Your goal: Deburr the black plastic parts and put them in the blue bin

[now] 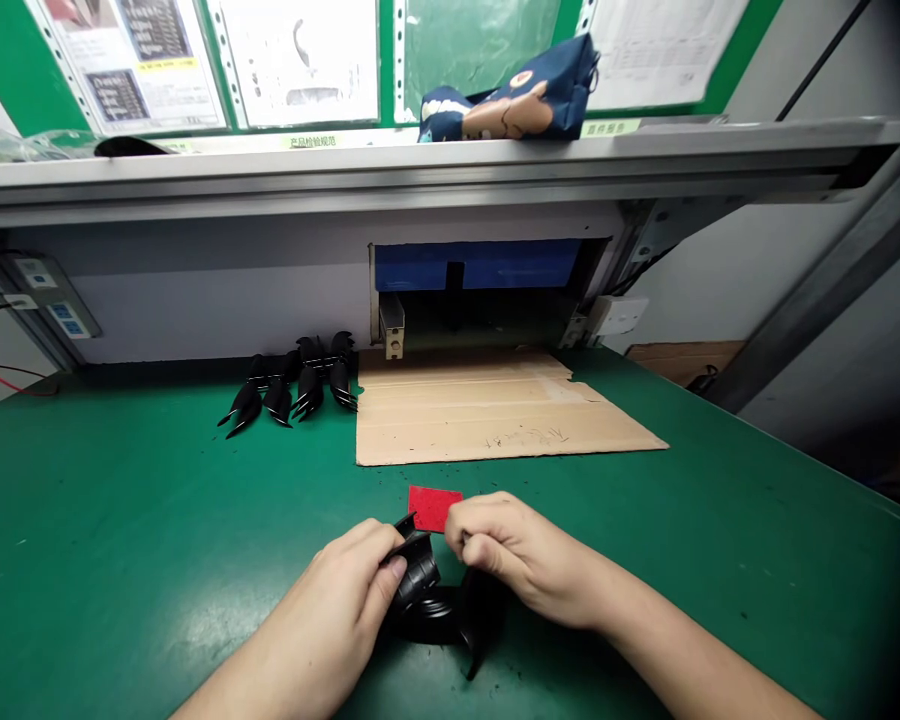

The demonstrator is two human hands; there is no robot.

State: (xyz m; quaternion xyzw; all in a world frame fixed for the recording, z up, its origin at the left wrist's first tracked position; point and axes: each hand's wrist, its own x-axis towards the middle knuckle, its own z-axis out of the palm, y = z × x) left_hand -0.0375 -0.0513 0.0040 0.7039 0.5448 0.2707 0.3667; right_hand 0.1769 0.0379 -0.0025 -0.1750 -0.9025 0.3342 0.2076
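Gripping a ribbed black part (418,575), the left hand (337,600) has its thumb pressed on one side and its fingers wrapped over the other, around the middle of the bench (120,520) from side to side and well in from its far edge. The right hand (517,560) is curled closed beside it, thumb against the bent forefinger; I can't tell what, if anything, is inside. Below them lies a glossy curved black piece (431,620) with a pointed tip; the hands hide whether it joins the part above. A red rectangle (429,508) lies just beyond, at the right knuckles. Against the bench's far edge are paired black pieces (311,385), left of a cardboard sheet (457,430).

The left grip looks narrow, so I'd guess a hard tug could twist the part free or bend its thin lip. If the right hand slipped, its knuckles might catch an edge or that tip, and dragging could scuff the shiny surface.

On the shelf's front edge, a pale green label (313,141) reads 产品检验规范. Another label (611,127) to the right seems to end in 报告. The handwriting (529,440) on the cardboard is illegible from here, and I can make out no brand.
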